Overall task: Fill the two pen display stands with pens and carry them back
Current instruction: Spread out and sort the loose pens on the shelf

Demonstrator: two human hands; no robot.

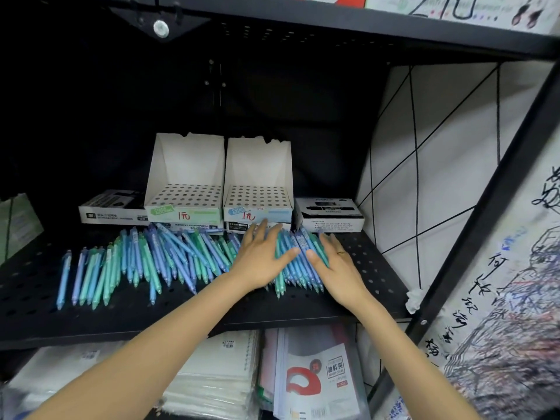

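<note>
Nothing is loaded yet: both white stands (185, 180) (258, 183), at twelve o'clock on the shelf (372, 268), show only empty holes, while slim blue and green pens (157, 259) lie scattered before them, the left hand (261, 262) and right hand (336, 268) spread flat, corralling a bunch.

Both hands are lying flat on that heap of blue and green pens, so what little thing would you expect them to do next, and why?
Probably close both hands around a small bunch of pens and lift it. The left hand and right hand lie open on the right end of the heap, nothing gripped, and both stands behind show only empty holes.
</note>
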